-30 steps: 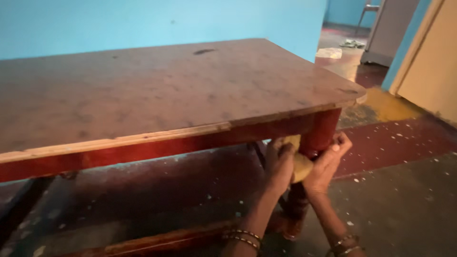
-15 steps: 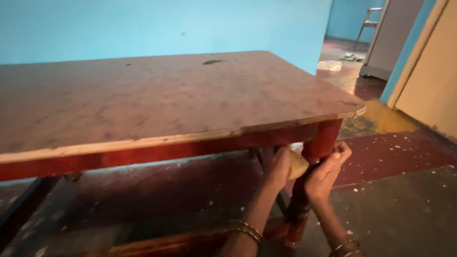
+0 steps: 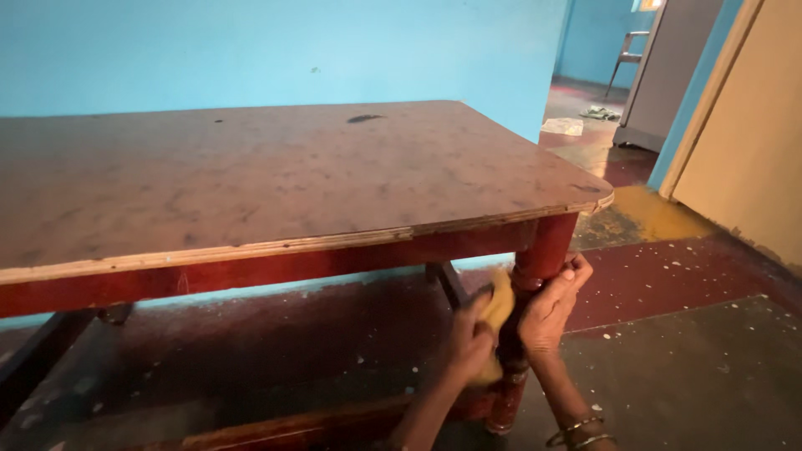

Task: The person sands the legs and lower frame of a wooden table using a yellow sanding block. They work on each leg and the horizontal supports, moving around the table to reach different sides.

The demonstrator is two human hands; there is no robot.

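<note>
Basically both hands down low at the corner leg [image 3: 535, 276] of the worktop [image 3: 276, 179]. Left hand [image 3: 469, 342] curled shut around a yellow cloth [image 3: 499, 313], pressing it flat against the left face of that leg. Right hand [image 3: 551, 305] wrapped around the other side of the same leg, fingers [image 3: 572, 271] closed on the wood, thumb side toward the cloth. So cloth sandwiched between left grip and leg, just left of the right grip, nearly touching it.

Counting up: one cloth, two hands, one worktop, one leg being held, plus a second leg [image 3: 447, 284] visible just behind the left grip and another dark one [image 3: 33, 363] way off to the left. Couple of bangles on the right wrist [image 3: 576, 430].

Cloth itself: soft, mustard yellow, bunched and folded, running from just above the left grip down past the palm. Hard to tell how big, mostly hidden by the fingers.

Leg: turned, glossy dark red, rings near the bottom. Top of the worktop worn brown, scuffed, pale edge strip. Above and beyond the grips, a blue wall [image 3: 276, 50]; below, speckled red and grey floor [image 3: 685, 367].
</note>
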